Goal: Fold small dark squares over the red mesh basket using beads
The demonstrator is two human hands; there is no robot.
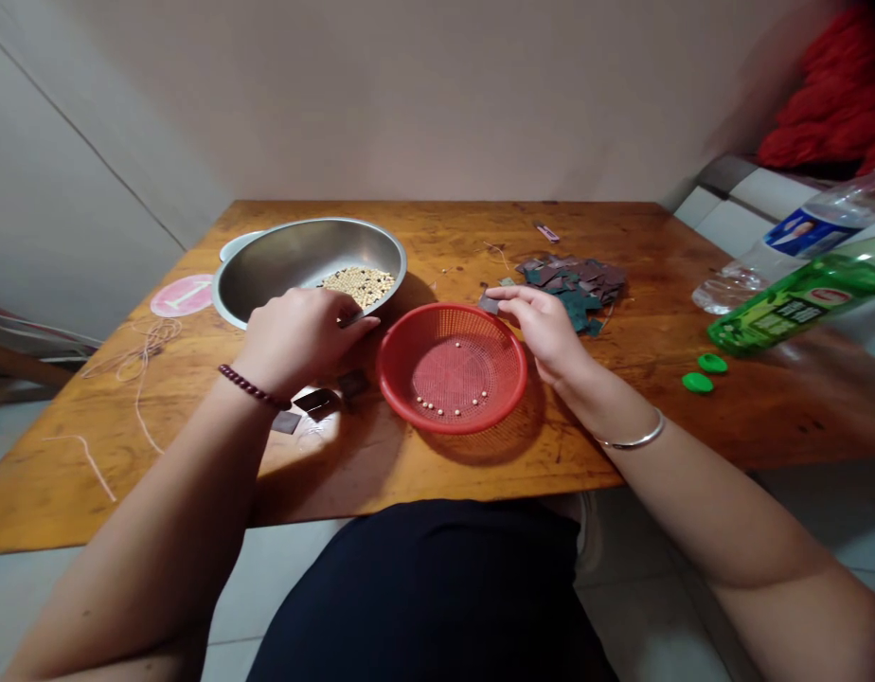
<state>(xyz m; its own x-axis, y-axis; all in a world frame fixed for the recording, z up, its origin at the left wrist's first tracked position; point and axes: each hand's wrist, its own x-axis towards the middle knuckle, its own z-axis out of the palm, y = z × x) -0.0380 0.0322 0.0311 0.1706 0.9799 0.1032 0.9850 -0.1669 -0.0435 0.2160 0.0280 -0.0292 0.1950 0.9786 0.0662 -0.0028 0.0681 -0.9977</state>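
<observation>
The L hand [295,341] is curled, its fingers bent over the rim of a steel bowl [306,256] and just beside a heap of beads [358,286] in the bowl; can't tell if it holds anything. The R hand [544,327] is narrow, finger and thumb pinching a small dark square [489,304], w/ a big heap of squares [572,284] just behind it. A red basket [452,317] sits btwn the two hands, w/ a few tiny beads [452,403] in a curved line on its floor. More squares [316,403] lie by the L wrist, which has a bead band [253,386] on it. The R wrist has a silver bangle [633,436]. All this is on a wood table [437,227], w/ string [143,355] and a pink tag [182,296] on the L side, and two green caps [697,382] and a green bottle [799,303] on the R.
</observation>
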